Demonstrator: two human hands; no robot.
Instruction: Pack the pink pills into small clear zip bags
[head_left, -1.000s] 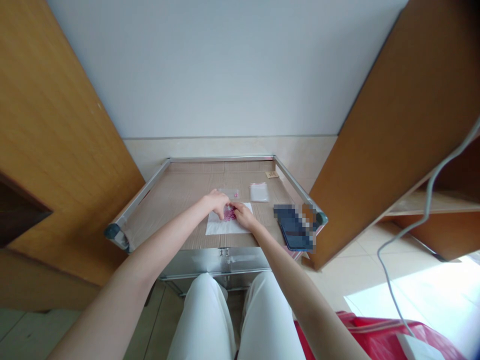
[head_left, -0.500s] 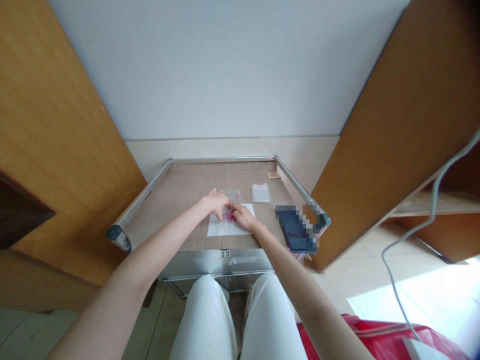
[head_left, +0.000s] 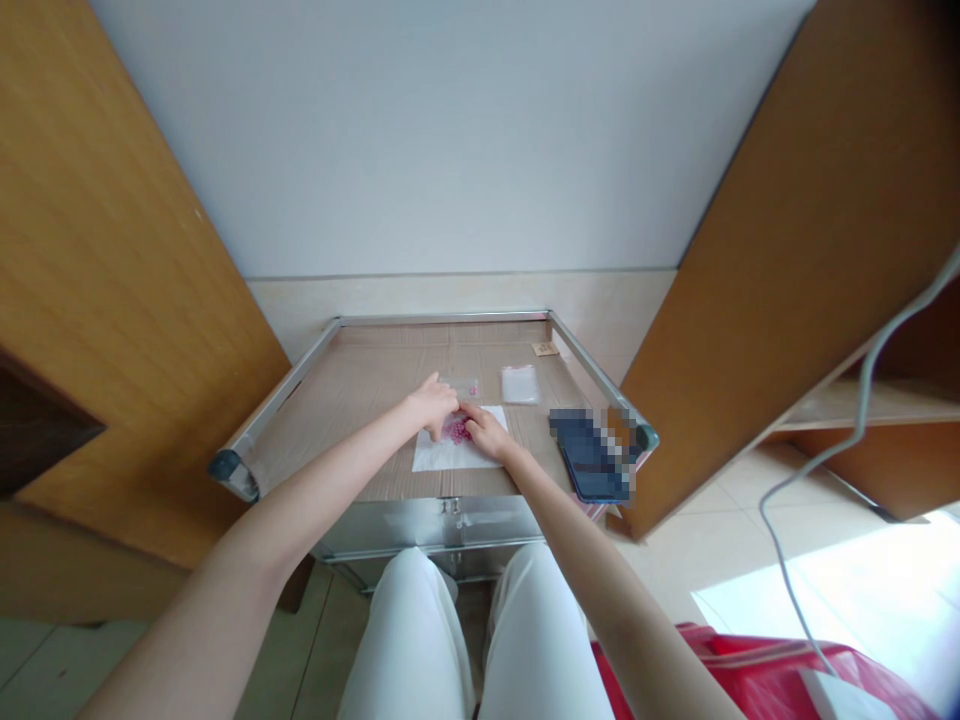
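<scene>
A small heap of pink beads (head_left: 456, 430) lies on a white sheet (head_left: 450, 456) on the wooden tabletop (head_left: 360, 400). My left hand (head_left: 433, 404) rests at the heap's left edge, fingers curled down onto the sheet. My right hand (head_left: 486, 432) sits at the heap's right side, fingers pinched together at the beads. What the fingertips hold is too small to make out. A clear little bag (head_left: 465, 386) with a few pink beads lies just behind the hands.
A second clear bag (head_left: 519, 384) and a small tan tag (head_left: 544, 349) lie further back right. A dark phone (head_left: 592, 455) sits at the table's right edge. Metal rails (head_left: 277, 395) border the table. Wooden panels stand on both sides. A red bag (head_left: 757, 675) is at lower right.
Both hands stay at the bead heap with only slight finger shifts; the view has wobbled a little.
</scene>
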